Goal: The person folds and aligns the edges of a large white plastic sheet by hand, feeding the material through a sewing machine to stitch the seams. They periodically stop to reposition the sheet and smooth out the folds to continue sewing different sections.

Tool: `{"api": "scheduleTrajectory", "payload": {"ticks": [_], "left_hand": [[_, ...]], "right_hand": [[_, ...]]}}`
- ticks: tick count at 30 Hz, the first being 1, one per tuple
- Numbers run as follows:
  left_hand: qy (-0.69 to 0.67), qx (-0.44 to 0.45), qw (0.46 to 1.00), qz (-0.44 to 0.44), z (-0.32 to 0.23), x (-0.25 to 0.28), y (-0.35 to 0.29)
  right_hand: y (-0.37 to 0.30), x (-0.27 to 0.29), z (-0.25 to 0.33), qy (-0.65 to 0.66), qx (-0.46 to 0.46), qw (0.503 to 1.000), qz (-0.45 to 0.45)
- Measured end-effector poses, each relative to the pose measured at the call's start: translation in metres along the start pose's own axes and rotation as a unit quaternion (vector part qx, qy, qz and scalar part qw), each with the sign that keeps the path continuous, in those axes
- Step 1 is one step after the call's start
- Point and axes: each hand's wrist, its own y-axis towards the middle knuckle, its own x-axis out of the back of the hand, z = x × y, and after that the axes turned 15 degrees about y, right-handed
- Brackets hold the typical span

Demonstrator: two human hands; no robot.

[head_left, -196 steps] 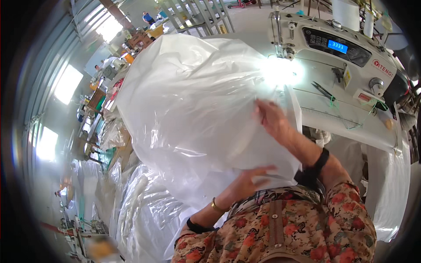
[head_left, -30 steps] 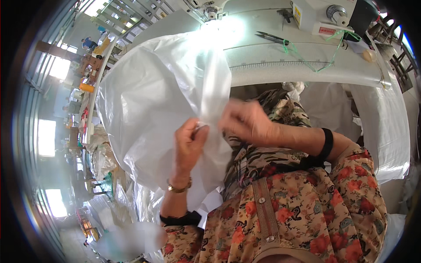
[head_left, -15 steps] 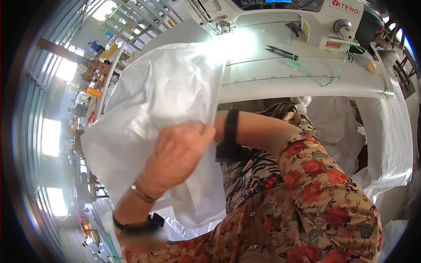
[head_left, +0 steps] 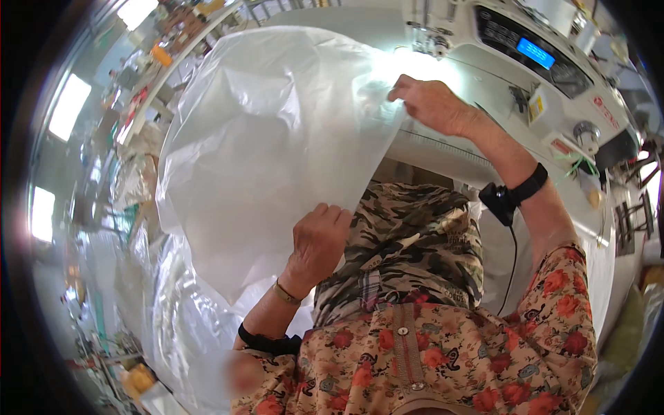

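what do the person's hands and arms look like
Left hand and right hand are bare. On the left: gold-toned bracelet, black strap. On the right: black armband, boxy black device, dark cable. Sleeves are tan with red flowers.

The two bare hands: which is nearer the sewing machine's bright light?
The right hand: it is just below the bright light of the sewing machine, while the left hand is farther away, at the edge of the white plastic sheet.

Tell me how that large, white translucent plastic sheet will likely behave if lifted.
The large, white translucent plastic sheet will probably flop, judging by its creases. Its thin-looking edge suggests lightness for its size. Its glossy highlights hint that it may slip.
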Motion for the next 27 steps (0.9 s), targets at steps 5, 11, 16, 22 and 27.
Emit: {"api": "scheduleTrajectory", "payload": {"ticks": [5,11,16,22,27], "left_hand": [[-0.023,0.047,0.998,-0.022,-0.005,0.007,0.001],[-0.143,0.130,0.981,0.014,-0.016,0.023,-0.008],[-0.159,0.101,0.982,0.024,-0.016,0.025,-0.010],[-0.170,0.145,0.974,-0.040,-0.019,0.016,-0.011],[-0.158,0.163,0.972,-0.062,-0.016,0.001,-0.011]], "right_hand": [[0.005,0.010,-0.039,-0.006,0.021,1.000,0.021],[0.009,0.003,-0.047,0.011,-0.001,0.999,-0.032],[0.013,-0.002,-0.040,0.004,-0.054,0.998,-0.043],[0.007,-0.009,-0.044,-0.060,-0.011,0.992,-0.110],[-0.002,-0.008,-0.052,-0.050,0.022,0.994,-0.098]]}}
